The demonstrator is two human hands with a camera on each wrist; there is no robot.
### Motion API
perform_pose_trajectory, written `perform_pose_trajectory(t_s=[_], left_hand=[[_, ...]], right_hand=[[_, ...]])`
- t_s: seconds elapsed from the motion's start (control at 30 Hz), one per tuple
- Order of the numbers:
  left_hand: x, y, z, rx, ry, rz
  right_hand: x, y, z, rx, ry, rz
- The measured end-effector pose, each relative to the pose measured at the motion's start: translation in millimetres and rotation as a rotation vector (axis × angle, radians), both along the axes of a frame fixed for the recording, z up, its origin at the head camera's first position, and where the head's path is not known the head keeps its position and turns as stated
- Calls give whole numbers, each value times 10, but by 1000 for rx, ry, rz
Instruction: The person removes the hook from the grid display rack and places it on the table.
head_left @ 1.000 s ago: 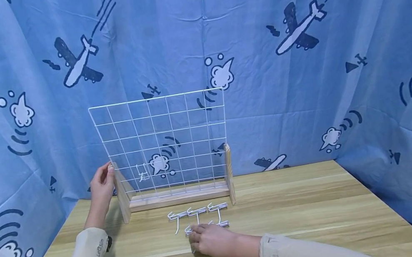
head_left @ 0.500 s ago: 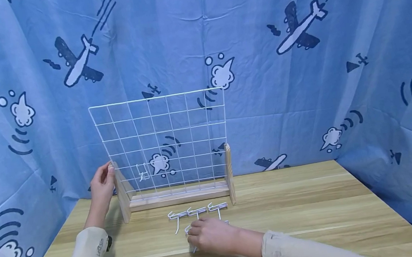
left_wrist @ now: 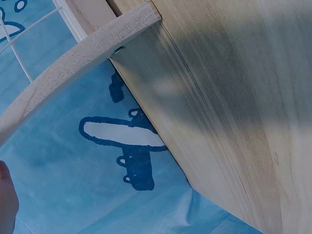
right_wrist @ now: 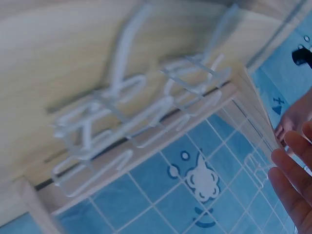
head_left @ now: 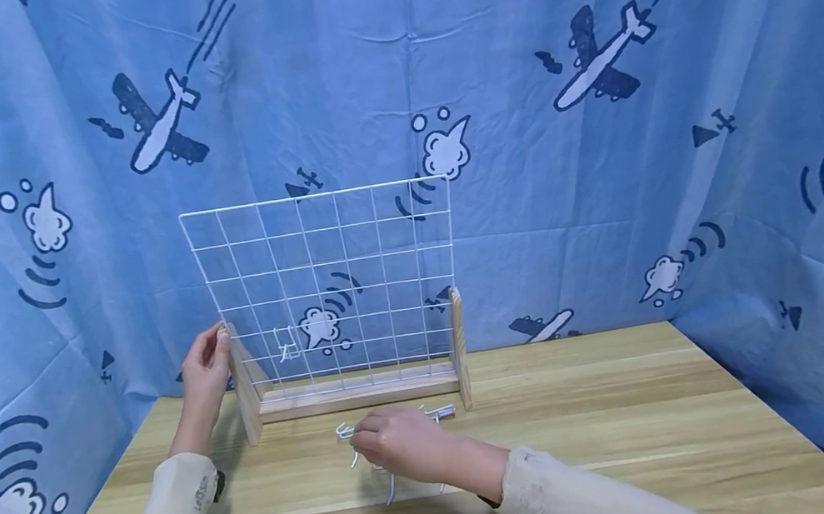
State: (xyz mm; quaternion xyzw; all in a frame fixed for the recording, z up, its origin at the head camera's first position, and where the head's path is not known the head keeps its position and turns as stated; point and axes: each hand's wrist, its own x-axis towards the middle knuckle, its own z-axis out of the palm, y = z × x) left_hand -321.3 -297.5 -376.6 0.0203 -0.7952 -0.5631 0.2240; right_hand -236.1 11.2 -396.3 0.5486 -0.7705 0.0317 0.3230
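Note:
A white wire grid panel [head_left: 321, 250] stands upright in a wooden base [head_left: 359, 396] on the table. My left hand [head_left: 204, 375] pinches the top of the base's left upright [head_left: 246, 400]; only a sliver of that hand [left_wrist: 7, 200] shows in the left wrist view. One white wire hook [head_left: 286, 345] hangs low on the grid's left side. My right hand [head_left: 405, 442] is over several loose white hooks [head_left: 439, 411], partly hiding them. In the right wrist view, its fingers [right_wrist: 290, 195] are extended beside the loose hooks [right_wrist: 102, 117], with nothing seen between them.
The wooden table [head_left: 625, 419] extends to the right and in front of the stand. A blue curtain [head_left: 514, 221] printed with planes and clouds surrounds the back and sides.
My right hand has moved from the nearer hooks forward and slightly left, over the row closer to the base. The left hand stays on the upright.

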Motion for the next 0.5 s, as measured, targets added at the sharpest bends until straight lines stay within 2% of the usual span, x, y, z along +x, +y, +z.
perform_pose_trajectory(t_s=[0.2, 0.37, 0.5], left_hand=[[-18, -1, -8, -9, 7, 5], [-40, -3, -31, -5, 18, 1], [-36, -7, -37, 12, 22, 2]], right_hand=[[-28, -154, 125, -77, -120, -29], [-57, -302, 210, -91, -160, -58], [-110, -408, 241, -135, -194, -52]])
